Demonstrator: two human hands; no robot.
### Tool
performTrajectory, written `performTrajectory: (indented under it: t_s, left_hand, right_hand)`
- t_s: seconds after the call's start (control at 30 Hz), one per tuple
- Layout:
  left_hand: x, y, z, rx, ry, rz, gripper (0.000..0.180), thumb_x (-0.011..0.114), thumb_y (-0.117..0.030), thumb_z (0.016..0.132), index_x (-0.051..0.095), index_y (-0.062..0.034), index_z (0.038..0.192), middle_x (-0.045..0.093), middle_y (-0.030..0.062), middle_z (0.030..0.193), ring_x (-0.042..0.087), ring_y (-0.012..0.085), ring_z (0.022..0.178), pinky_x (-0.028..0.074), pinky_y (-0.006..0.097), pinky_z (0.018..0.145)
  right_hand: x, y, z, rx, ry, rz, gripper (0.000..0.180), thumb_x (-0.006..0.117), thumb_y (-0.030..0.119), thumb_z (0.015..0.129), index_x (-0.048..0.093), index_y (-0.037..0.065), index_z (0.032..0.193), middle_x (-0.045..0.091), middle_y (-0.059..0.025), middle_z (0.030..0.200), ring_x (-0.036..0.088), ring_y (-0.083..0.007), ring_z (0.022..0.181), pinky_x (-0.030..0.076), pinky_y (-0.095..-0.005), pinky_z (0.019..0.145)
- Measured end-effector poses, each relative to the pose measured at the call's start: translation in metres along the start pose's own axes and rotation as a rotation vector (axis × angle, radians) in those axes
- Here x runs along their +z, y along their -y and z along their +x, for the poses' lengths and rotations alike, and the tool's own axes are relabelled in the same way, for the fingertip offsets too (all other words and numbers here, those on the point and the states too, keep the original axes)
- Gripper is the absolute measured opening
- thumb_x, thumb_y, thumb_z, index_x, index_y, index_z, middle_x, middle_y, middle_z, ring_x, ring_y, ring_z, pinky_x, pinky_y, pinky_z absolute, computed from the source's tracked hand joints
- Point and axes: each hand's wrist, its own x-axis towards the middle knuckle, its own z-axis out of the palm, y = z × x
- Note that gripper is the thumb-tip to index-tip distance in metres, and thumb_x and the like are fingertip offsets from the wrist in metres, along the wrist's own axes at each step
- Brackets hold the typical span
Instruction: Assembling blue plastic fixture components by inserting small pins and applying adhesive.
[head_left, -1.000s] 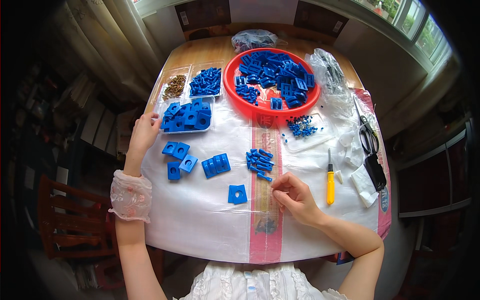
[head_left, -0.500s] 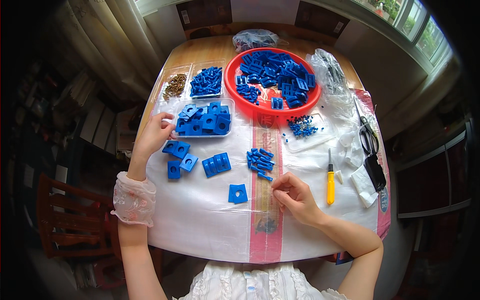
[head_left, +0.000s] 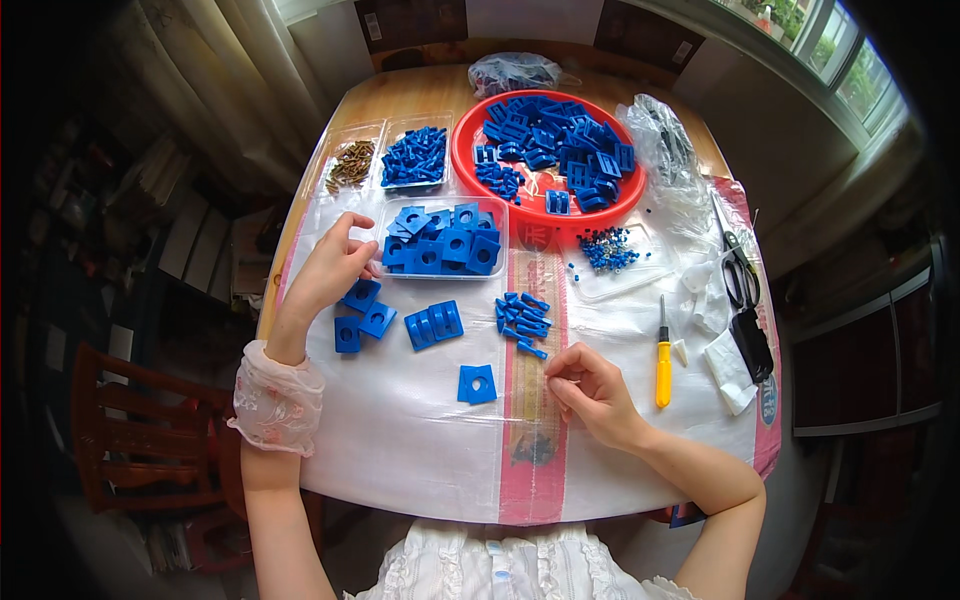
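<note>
The person's left hand [head_left: 335,268] reaches forward over the plastic-covered table [head_left: 400,450], fingers loosely curled and thumb raised, its fingertips touching the left edge of a clear tray [head_left: 440,238]; it grips nothing that can be made out. That tray holds a heap of flat blue square plates with centre holes. Just below the hand, three loose square plates [head_left: 360,312] lie on the sheet, and beside them a ribbed blue block [head_left: 433,325]. The right hand [head_left: 588,388] rests low on the table near the pink stripe, fingers drawn together in a pinch; whether a small piece sits between the fingertips cannot be told. A single square plate [head_left: 477,384] lies just left of it, and a small pile of blue pins [head_left: 523,315] sits above it. At the far side, a round red basin [head_left: 470,165] is filled with mixed blue parts. Left of it, one clear tray [head_left: 415,155] contains small blue pieces and another [head_left: 350,163] brown screws. A yellow-handled screwdriver [head_left: 663,360] lies right of the right hand, with black scissors [head_left: 740,275] further right.
</note>
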Motion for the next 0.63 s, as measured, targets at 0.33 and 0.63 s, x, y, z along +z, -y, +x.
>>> performTrajectory:
  t_s: [0.33, 0.63]
  left_hand:
    - [-0.003, 0.0, 0.002, 0.026, -0.037, 0.058, 0.029, 0.054, -0.013, 0.097, 0.052, -0.0009, 0.124, 0.071, 0.0148, 0.091, 0.068, 0.0147, 0.077, 0.055, 0.026, 0.072]
    - [-0.007, -0.005, -0.024, 0.203, -0.234, 0.291, 0.03, 0.06, -0.016, 0.095, 0.058, -0.0062, 0.124, 0.072, 0.0104, 0.094, 0.071, 0.0205, 0.082, 0.056, 0.032, 0.079]
  right_hand:
    - [-0.001, 0.0, 0.0, 0.006, 0.009, 0.004, 0.011, 0.055, 0.001, 0.094, 0.055, 0.0, 0.104, 0.056, -0.002, 0.089, 0.052, -0.0032, 0.068, 0.045, -0.0191, 0.054]
    - [-0.002, 0.0, -0.001, 0.026, 0.016, 0.003, 0.01, 0.055, 0.002, 0.095, 0.055, 0.001, 0.105, 0.056, -0.0016, 0.087, 0.052, -0.004, 0.066, 0.045, -0.0192, 0.054]
